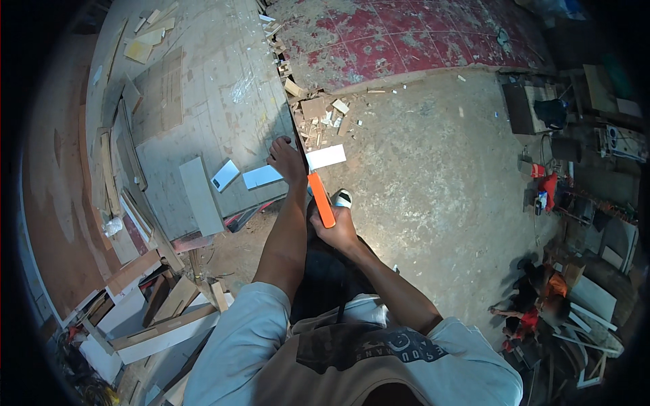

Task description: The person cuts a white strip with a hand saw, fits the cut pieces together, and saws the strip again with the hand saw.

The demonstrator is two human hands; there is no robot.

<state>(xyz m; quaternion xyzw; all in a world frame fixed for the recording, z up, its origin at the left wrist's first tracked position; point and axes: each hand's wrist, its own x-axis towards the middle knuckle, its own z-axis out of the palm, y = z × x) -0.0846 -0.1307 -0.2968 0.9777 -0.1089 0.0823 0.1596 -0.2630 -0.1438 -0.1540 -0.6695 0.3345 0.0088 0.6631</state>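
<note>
My left hand (286, 160) rests at the workbench's edge (292, 116), fingers curled over a white board (326, 156), which appears to run beneath it and stick out past the edge. My right hand (330, 229) is closed on an orange bar-shaped tool (321, 198), held upright in the picture just below the board's projecting part. The tool's working end is unclear. On the bench to the left lie a small white rectangular object with a dark mark (225, 176) and a pale plank (200, 196).
Wood offcuts (323, 115) heap beside the bench's right edge. Stacked boards and scrap (162, 328) fill the lower left. A red tiled area (406, 34) lies beyond the concrete floor (440, 155). Furniture and tools (548, 108) line the right side; other people (542, 304) crouch at lower right.
</note>
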